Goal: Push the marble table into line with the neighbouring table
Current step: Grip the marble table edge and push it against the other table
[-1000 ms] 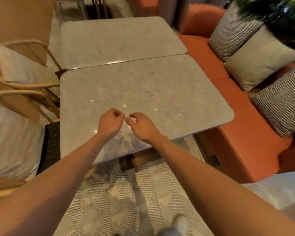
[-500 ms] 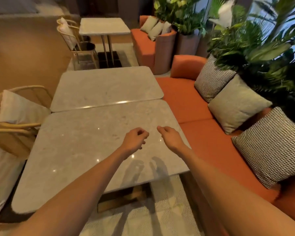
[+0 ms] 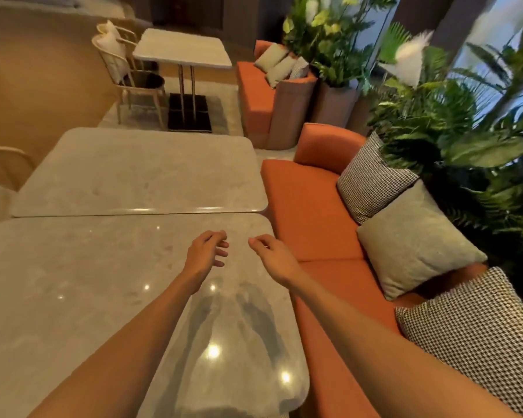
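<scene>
A person's two bare forearms reached forward over a pale grey marble table (image 3: 73, 297) that filled the lower left of the view, its polished top showing small bright light reflections and the dim shadows of the arms. The left hand (image 3: 204, 254) hung above the tabletop near its far right corner, its fingers loosely curled and slightly apart, holding nothing; whether they touched the marble could not be told. The right hand (image 3: 274, 256) hovered just beside it, over the table's right edge, with fingers loosely curled inward and thumb near the forefinger, also holding nothing. The marble table's far edge lay against the near edge of the neighbouring table (image 3: 139, 173), a matching marble top directly beyond it, with only a thin seam between them; the right-hand edges of the two sat close to one line. Along the right ran an orange sofa (image 3: 308, 212) carrying a houndstooth cushion (image 3: 372, 179), a plain beige cushion (image 3: 414, 236) and another houndstooth cushion (image 3: 477, 330). Leafy green plants (image 3: 441, 122) stood behind the sofa. Further back stood a third small table (image 3: 183, 48) with a light wooden chair (image 3: 124, 73) beside it.
</scene>
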A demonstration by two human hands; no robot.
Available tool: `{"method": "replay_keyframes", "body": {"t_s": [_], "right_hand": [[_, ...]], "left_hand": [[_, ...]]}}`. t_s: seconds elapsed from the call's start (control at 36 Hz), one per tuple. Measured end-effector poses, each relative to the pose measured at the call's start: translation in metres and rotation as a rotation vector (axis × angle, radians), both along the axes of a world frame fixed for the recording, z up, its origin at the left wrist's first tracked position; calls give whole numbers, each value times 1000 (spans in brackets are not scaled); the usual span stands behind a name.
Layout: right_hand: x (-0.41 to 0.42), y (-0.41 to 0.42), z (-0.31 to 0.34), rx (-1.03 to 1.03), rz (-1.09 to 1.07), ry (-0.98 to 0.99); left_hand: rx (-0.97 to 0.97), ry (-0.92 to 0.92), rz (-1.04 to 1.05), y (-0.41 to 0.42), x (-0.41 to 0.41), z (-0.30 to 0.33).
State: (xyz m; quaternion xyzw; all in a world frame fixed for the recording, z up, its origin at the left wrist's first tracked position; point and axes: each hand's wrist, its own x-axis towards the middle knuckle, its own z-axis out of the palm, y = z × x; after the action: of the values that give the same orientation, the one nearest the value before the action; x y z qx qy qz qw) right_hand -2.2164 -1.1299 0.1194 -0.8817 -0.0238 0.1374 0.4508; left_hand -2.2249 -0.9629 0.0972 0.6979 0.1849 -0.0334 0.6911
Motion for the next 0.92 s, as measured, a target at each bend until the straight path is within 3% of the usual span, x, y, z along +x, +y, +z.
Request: {"method": "replay_keyframes", "body": {"t_s": [0.25, 0.44, 0.72, 0.92], "right_hand": [[71, 22, -20, 164, 37, 160], [101, 94, -51, 172, 273, 290], [85, 169, -121, -36, 689, 355], [52, 179, -137, -148, 880, 304]], "left_hand": [[-144, 85, 262, 37, 16, -21], [-224, 160, 615, 75, -10, -39], [-367, 295, 1128, 72, -108, -96], [-442, 320, 1263, 50, -152, -129]]}}
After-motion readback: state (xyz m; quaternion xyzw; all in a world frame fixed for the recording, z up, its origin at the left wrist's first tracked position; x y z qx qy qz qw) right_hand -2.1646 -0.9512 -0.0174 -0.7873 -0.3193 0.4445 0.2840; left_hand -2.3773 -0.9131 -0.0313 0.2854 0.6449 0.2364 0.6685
